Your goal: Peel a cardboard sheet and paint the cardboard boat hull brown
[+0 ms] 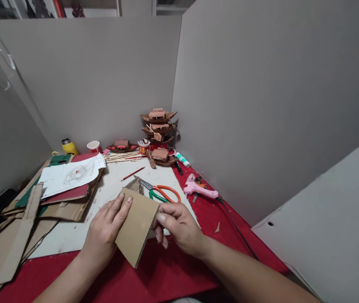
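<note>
A brown corrugated cardboard piece [136, 229] is held up off the table between both hands. My left hand [105, 231] grips its left edge, fingers lying over the top face. My right hand [179, 227] pinches its right edge between thumb and fingers. Just behind the cardboard lie scissors with orange and green handles [162, 192] and a small folded cardboard scrap [135, 185], on a white board [116, 189].
A pink glue gun [200, 190] with a black cord lies to the right on the red table cover [166, 273]. Stacked brown model boats [158, 126], cups, sticks and a yellow bottle [69, 146] stand at the back. Cardboard sheets and a paper drawing [72, 174] pile up at left. Grey partitions surround the desk.
</note>
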Tool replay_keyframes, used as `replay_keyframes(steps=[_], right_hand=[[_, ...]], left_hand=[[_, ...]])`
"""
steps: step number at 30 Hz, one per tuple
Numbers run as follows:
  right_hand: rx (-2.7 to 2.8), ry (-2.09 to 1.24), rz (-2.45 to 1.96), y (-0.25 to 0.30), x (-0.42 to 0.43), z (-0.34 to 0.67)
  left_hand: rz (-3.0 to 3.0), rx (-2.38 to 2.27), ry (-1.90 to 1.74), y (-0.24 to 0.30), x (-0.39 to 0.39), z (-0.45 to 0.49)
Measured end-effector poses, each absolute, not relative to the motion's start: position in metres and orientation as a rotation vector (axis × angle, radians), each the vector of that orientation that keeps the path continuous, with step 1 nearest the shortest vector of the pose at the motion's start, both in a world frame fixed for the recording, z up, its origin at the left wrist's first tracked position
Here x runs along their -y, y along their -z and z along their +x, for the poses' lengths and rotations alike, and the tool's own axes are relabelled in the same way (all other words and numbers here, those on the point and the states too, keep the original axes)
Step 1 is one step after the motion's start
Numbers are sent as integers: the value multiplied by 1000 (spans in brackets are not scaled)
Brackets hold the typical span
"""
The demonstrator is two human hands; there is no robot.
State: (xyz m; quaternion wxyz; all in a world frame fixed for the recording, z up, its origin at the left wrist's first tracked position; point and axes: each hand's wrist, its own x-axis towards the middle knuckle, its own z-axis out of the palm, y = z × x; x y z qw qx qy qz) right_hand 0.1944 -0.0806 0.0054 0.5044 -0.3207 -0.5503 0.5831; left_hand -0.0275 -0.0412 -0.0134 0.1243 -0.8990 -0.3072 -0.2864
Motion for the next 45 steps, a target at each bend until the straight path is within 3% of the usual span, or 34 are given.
replay_keyframes(steps=[6, 10, 17, 24, 30, 36, 42, 45], right_hand=[[1342, -1369, -764, -3, 79, 193], [1278, -1306, -687, -1, 78, 195], [1250, -827, -778, -3, 75, 197], [1382, -1149, -876, -4, 72, 192], [1440, -1327, -900, 2, 70, 192], [1308, -932, -984, -4, 69, 193], [1293, -1156, -860, -11, 83, 193], [1335, -960, -869, -9, 86, 194]], left_hand=[[-2726, 869, 927, 16, 45, -21], [-2987, 934, 1172, 16, 48, -20], [-3062, 2040, 1701, -6, 72, -19], [-3295, 2174, 1818, -13, 71, -19], [-2940, 2351, 2293, -21, 69, -20], [-3023, 2113, 2042, -14, 74, -24], [-3188, 1864, 1818, -12, 77, -20], [-3259, 2016, 1843, -14, 81, -15]])
